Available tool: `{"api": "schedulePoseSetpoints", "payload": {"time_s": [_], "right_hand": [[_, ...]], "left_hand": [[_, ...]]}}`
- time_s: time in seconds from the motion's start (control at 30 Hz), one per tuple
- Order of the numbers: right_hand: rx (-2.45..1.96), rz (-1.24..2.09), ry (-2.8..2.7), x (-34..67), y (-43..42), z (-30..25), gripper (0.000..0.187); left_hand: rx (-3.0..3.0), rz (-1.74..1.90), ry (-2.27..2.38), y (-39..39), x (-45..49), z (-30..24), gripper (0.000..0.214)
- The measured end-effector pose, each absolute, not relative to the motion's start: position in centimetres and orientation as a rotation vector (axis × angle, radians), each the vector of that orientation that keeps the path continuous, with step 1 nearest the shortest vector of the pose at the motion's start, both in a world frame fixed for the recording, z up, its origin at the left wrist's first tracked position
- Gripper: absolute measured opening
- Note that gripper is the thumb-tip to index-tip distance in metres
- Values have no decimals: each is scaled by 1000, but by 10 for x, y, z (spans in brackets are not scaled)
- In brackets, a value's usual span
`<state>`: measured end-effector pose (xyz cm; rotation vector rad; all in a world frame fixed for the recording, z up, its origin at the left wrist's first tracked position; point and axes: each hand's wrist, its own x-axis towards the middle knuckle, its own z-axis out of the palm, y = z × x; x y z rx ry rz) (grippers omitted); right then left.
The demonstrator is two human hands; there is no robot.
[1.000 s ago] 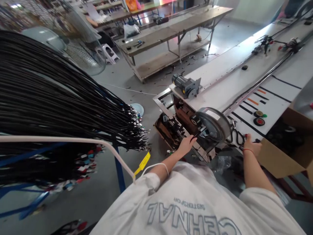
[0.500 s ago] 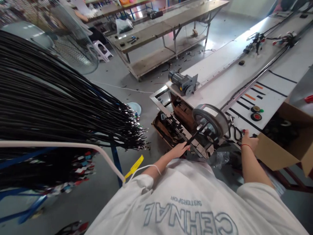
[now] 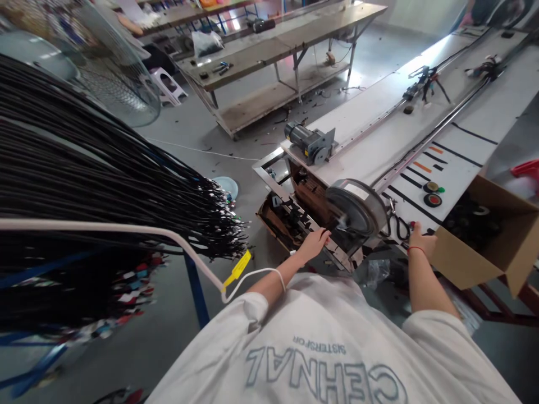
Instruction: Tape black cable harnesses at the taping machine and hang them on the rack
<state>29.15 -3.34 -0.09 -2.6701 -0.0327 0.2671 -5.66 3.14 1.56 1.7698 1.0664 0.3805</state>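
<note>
The left hand (image 3: 314, 243) rests with fingers pressed together on the metal frame (image 3: 266, 178), with the big wheel (image 3: 357, 207) just beyond its fingertips. I cannot tell whether it grips anything. The right hand (image 3: 421, 242) is curled at the edge of the table (image 3: 379, 143), its grip hidden, with a cardboard box (image 3: 471, 264) just right of its fingers.

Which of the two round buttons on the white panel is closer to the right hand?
The red button, not the green button. It sits on the near side of the pair, toward the right hand.
</note>
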Motion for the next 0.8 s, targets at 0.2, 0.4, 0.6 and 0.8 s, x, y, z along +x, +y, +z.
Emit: {"api": "schedulePoseSetpoints", "payload": {"time_s": [0.2, 0.4, 0.6, 0.8], "right_hand": [[-2637, 205, 31, 293, -34, -5, 74], [-2668, 184, 40, 295, -32, -8, 75], [-2648, 213, 38, 294, -33, -6, 76], [-2633, 207, 61, 291, -33, -3, 75]], "left_hand": [[1593, 386, 1043, 29, -41, 22, 34], [679, 271, 881, 37, -31, 30, 42], [645, 234, 915, 42, -31, 33, 40], [878, 261, 949, 45, -30, 34, 39]]}}
